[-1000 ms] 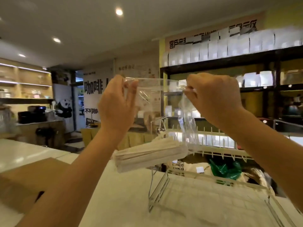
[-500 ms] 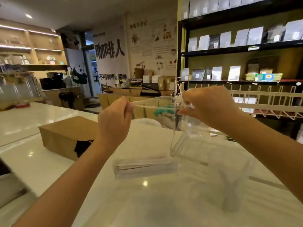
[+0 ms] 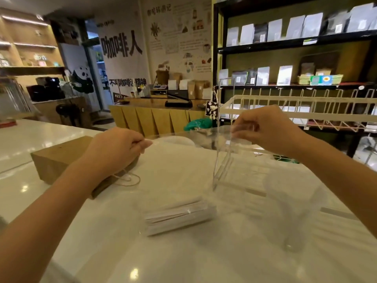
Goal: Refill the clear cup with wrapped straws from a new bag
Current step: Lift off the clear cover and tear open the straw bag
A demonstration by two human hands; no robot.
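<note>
We pinch the top edge of the clear bag (image 3: 179,172) at both corners: our left hand (image 3: 116,148) grips the left corner between curled fingers and thumb, and our right hand (image 3: 265,129) grips the right corner the same way, so the mouth is stretched taut between them. The bag hangs down to the white counter (image 3: 204,258), and the bundle of wrapped straws (image 3: 179,216) lies crosswise in its bottom, resting on or just above the surface; we cannot tell which. Just right of the bag stands a clear acrylic stand (image 3: 222,168), close to our right wrist. A brown paper bag (image 3: 61,158) lies behind our left forearm, touching or nearly so. Farther right, a blurred clear cup (image 3: 293,211) stands on the counter, apart from the straws. A white wire rack (image 3: 306,107) runs behind our right hand. The counter in front of the bag lies bare toward us.

Against the frame half a second ago, our hands sit a little lower and farther apart, and the straws look nearer the counter.
</note>
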